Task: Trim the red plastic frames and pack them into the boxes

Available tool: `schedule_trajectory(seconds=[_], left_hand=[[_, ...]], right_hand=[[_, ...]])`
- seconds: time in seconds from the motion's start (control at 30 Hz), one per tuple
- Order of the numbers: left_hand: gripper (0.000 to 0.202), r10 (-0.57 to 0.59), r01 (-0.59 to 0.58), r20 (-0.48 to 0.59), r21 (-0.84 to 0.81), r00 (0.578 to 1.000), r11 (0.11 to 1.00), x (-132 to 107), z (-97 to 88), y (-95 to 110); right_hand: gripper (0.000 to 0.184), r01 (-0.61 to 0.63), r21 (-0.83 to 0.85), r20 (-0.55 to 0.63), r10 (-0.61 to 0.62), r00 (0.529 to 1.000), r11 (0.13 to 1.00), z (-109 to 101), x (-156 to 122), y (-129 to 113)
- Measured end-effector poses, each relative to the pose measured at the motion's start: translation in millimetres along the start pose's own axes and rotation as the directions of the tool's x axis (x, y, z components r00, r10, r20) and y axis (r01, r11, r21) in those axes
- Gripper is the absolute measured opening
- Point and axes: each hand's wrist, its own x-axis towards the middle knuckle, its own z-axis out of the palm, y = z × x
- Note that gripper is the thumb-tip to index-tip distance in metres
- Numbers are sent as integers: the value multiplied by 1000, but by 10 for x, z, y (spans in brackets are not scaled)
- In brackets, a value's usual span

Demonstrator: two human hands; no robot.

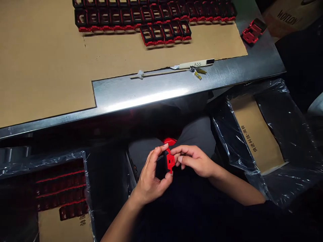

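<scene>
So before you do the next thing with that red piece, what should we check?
1. Left hand pinching the red plastic part: ok.
2. Right hand touching the red plastic part: cannot tell.
3. Red plastic part undamaged: cannot tell, fingers cover much of it.
4. Black-and-red frames in neat rows on the cardboard sheet: ok.
5. Loose red-and-black frame lined up with those rows: not ok, it lies apart on the steel table.

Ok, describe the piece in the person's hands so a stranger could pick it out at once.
Below the steel table edge, the person sits with both hands raised over their lap. Between the left hand and right hand is a small red-and-black plastic frame piece, the only one held, unlike the similar rows on the cardboard.
</scene>
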Motion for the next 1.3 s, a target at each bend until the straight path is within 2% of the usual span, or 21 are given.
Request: schedule_trajectory(seconds=[0.23,0.47,0.5,0.57,0.63,0.73,0.8,0.9,1.0,1.07,1.17,1.3], left_hand=[[93,77,-83,42,172,996,982,36,-21,70],[94,105,-117,79,166,991,979,20,-35,110],[95,80,-91,76,144,994,985,6,-32,111],[93,-65,63,52,45,997,997,-30,-20,110],[84,-296,299,41,-127,954,946,-64,-4,111],[68,-557,552,89,-334,825,764,-75,23,136],[64,-636,635,136,-363,760,682,-47,37,179],[62,-677,687,166,-334,717,646,25,48,268],[62,-688,691,122,-269,715,671,84,57,341],[62,-677,676,90,-231,731,700,104,68,361],[66,-634,629,37,-177,773,757,99,96,343],[67,-524,522,-68,-42,849,852,50,142,290]], right_hand=[[21,-60,116,109,47,993,991,51,5,73],[27,-65,142,102,50,994,988,69,36,130],[27,-57,128,90,46,995,990,71,39,134],[27,-9,74,48,5,999,997,68,38,138],[23,88,-57,-25,-89,996,995,59,26,138],[14,252,-314,-78,-290,954,915,46,5,133],[8,359,-407,-38,-409,912,840,44,-2,136],[7,487,-467,41,-532,846,738,54,4,160],[9,536,-499,63,-588,806,681,65,21,197],[10,556,-512,64,-616,785,655,67,32,221],[11,585,-542,98,-646,757,604,61,43,253],[13,570,-559,79,-645,760,602,51,52,294]])
